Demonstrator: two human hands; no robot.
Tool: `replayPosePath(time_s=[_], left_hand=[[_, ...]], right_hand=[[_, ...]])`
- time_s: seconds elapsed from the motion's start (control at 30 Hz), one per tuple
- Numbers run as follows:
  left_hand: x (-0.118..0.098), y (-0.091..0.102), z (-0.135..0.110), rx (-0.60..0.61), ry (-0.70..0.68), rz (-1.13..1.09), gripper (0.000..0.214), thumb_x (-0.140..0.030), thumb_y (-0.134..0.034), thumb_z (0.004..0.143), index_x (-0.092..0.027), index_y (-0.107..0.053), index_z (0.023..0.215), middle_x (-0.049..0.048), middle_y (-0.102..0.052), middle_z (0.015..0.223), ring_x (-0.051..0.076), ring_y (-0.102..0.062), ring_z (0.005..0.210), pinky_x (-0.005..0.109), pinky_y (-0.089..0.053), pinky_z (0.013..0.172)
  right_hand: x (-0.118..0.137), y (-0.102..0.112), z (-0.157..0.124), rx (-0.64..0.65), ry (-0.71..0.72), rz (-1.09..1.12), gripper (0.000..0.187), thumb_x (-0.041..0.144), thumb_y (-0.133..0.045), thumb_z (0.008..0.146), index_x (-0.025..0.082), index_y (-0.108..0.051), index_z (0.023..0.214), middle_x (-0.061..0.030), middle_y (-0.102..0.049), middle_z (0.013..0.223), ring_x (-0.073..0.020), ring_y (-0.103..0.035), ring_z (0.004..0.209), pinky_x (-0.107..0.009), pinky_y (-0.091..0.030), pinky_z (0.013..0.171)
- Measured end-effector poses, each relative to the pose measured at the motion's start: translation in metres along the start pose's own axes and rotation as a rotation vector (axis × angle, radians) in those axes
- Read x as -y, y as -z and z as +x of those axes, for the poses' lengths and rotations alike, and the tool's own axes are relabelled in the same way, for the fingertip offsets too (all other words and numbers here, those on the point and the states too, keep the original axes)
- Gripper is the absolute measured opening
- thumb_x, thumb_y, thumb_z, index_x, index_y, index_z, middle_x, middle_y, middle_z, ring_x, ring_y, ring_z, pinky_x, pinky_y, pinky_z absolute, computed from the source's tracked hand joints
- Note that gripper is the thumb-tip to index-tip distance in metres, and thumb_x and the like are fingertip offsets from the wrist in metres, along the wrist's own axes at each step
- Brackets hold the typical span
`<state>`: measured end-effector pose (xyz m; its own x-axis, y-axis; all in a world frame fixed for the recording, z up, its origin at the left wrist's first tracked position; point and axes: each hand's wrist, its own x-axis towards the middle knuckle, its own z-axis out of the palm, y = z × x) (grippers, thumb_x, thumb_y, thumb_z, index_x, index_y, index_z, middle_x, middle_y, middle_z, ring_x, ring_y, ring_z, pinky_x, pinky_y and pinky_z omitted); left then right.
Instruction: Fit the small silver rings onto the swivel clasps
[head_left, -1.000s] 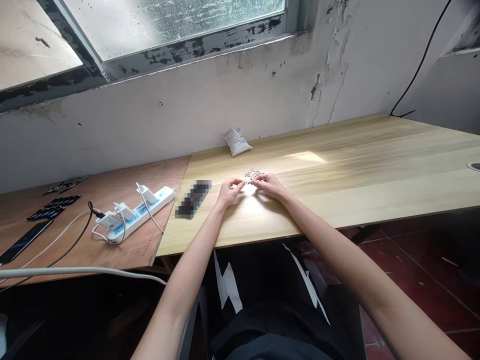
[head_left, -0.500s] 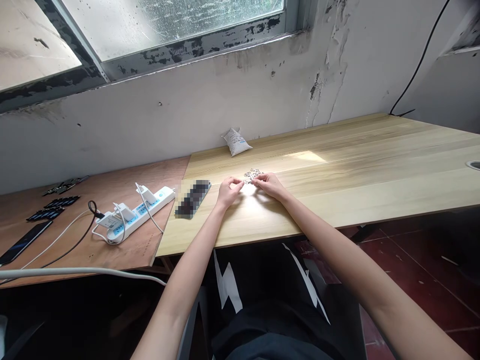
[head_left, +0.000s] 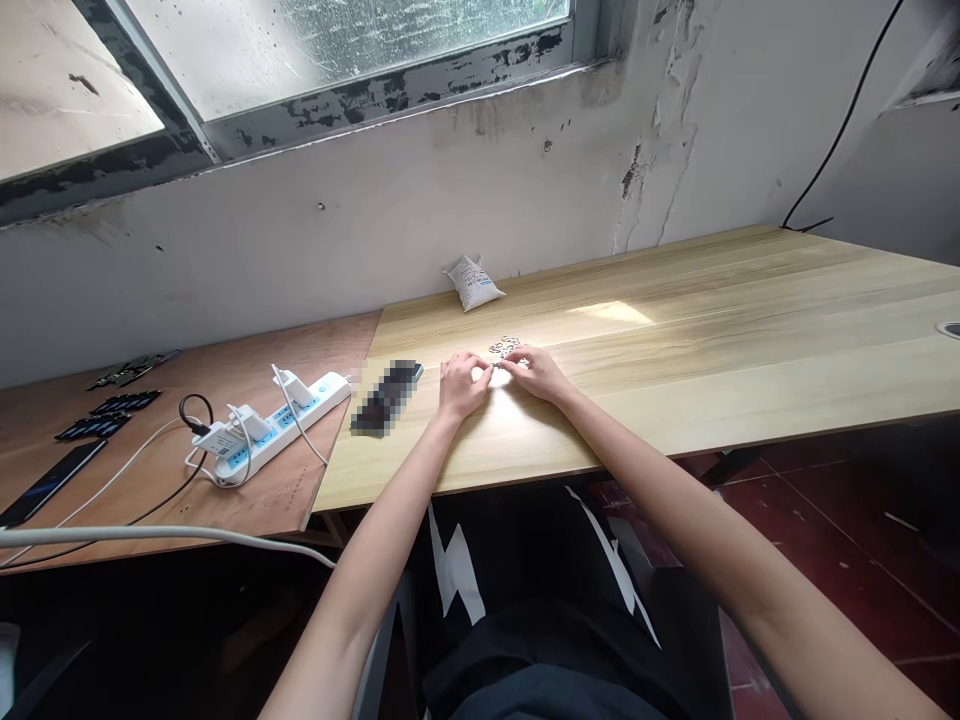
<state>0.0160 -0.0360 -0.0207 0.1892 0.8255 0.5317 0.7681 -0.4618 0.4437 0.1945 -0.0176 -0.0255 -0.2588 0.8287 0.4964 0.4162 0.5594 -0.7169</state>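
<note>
We see the left hand [head_left: 460,382] and the right hand [head_left: 537,373] resting on the light wooden table [head_left: 712,340], fingertips brought together; both pinch one tiny piece [head_left: 495,367], too small to identify; just beyond it, on the far side, lies a small heap of metal parts [head_left: 506,346]; a white pouch [head_left: 474,283] sits farther back by the wall; left of the left hand lies a dark flat object [head_left: 386,397]; farther left, on the brown table [head_left: 225,365], a white power strip [head_left: 270,430] holds several plugs.
</note>
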Motion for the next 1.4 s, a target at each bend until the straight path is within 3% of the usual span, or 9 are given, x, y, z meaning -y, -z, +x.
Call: replayPosePath(time_s=[0.17,0.37,0.53,0.7,0.87,1.1,1.4], left_hand=[[0.007,-0.001,0.003,-0.005,0.109,-0.213,0.011,-0.027,-0.067,0.081,-0.021,-0.066,0.072,0.0042,-0.071,0.089,0.024,-0.060,0.097,0.040,-0.039,0.093],[0.013,0.000,0.005,0.028,0.140,-0.380,0.015,-0.034,-0.067,0.080,-0.020,-0.069,0.074,0.0063,-0.073,0.090,0.022,-0.064,0.093,0.039,-0.047,0.088],[0.017,-0.001,0.006,0.077,0.167,-0.554,0.027,-0.043,-0.069,0.078,-0.016,-0.068,0.078,0.0093,-0.074,0.089,0.019,-0.069,0.078,0.033,-0.055,0.070],[0.017,0.000,0.005,0.095,0.175,-0.643,0.041,-0.046,-0.070,0.077,-0.016,-0.064,0.104,0.0083,-0.074,0.085,0.019,-0.070,0.078,0.029,-0.055,0.065],[0.012,0.002,0.004,0.155,0.098,-0.601,0.032,-0.044,-0.059,0.087,-0.017,-0.070,0.101,0.0082,-0.075,0.086,0.020,-0.071,0.083,0.031,-0.056,0.071],[0.012,0.001,0.003,0.126,0.081,-0.496,0.023,-0.039,-0.073,0.076,-0.020,-0.074,0.090,0.0067,-0.075,0.089,0.019,-0.068,0.077,0.031,-0.053,0.068],[0.006,0.001,0.002,0.073,0.069,-0.375,0.019,-0.040,-0.070,0.078,-0.021,-0.076,0.080,0.0053,-0.074,0.077,0.019,-0.066,0.072,0.032,-0.050,0.068]], right_hand=[[-0.005,0.000,0.001,0.039,0.098,-0.010,0.034,0.047,-0.056,0.089,0.019,-0.071,0.076,-0.0065,-0.066,0.078,-0.0170,-0.056,0.070,-0.029,-0.042,0.067],[-0.006,0.002,0.000,0.069,0.084,0.056,0.038,0.053,-0.056,0.087,0.019,-0.071,0.078,-0.0073,-0.064,0.081,-0.0179,-0.057,0.072,-0.030,-0.045,0.067],[0.000,0.006,-0.001,0.105,0.049,0.141,0.035,0.050,-0.058,0.086,0.018,-0.072,0.082,-0.0077,-0.067,0.086,-0.0187,-0.060,0.077,-0.030,-0.047,0.070],[0.006,0.010,-0.002,0.157,-0.007,0.235,0.035,0.049,-0.061,0.084,0.018,-0.074,0.090,-0.0079,-0.071,0.089,-0.0192,-0.063,0.080,-0.031,-0.050,0.072],[0.003,0.009,-0.001,0.116,-0.055,0.260,0.036,0.050,-0.062,0.082,0.016,-0.073,0.086,-0.0076,-0.072,0.087,-0.0196,-0.064,0.079,-0.031,-0.051,0.071],[-0.003,0.005,-0.001,0.072,-0.093,0.241,0.033,0.047,-0.063,0.078,0.015,-0.072,0.077,-0.0061,-0.070,0.077,-0.0171,-0.060,0.068,-0.029,-0.046,0.064],[-0.002,0.003,-0.001,0.096,-0.094,0.256,0.030,0.043,-0.063,0.078,0.014,-0.072,0.076,-0.0068,-0.070,0.076,-0.0164,-0.060,0.066,-0.028,-0.044,0.061]])
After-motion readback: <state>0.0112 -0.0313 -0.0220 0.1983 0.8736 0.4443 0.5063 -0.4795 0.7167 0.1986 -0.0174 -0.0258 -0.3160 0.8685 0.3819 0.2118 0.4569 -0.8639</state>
